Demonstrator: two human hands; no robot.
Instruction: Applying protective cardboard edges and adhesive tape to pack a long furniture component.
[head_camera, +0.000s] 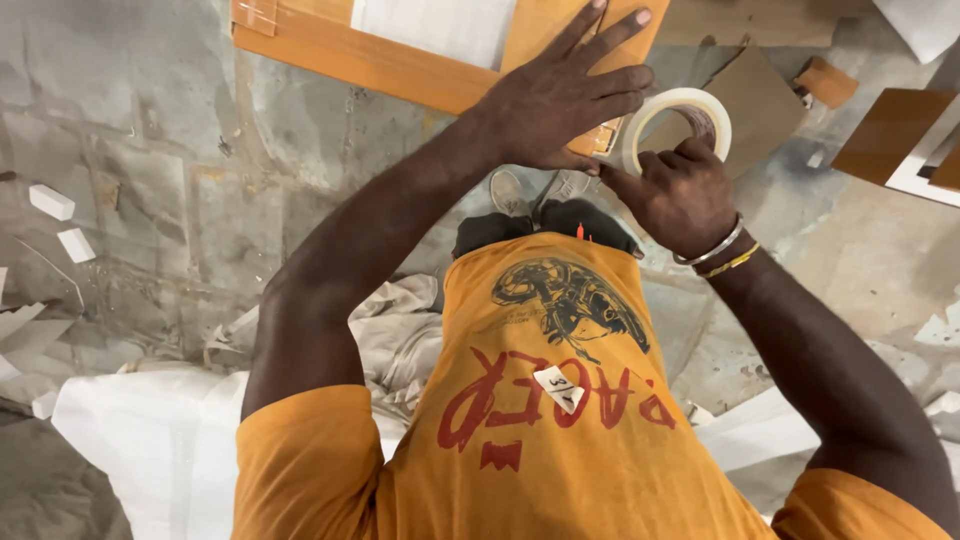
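My left hand (570, 95) lies flat with fingers spread on the near corner of an orange-brown wooden panel (370, 55) that carries a white sheet. My right hand (680, 190) grips a roll of clear packing tape (690, 110), fingers hooked through its core, right beside the panel's corner. A strip of tape seems to run from the roll to the panel edge under my left palm. Two bangles sit on my right wrist.
Grey concrete floor (150, 120) with white foam blocks (50, 202) at left. Cardboard pieces (750, 90) and more wooden panels (895, 135) lie at upper right. White bags and cloth (160, 440) sit near my feet; my orange shirt fills the lower view.
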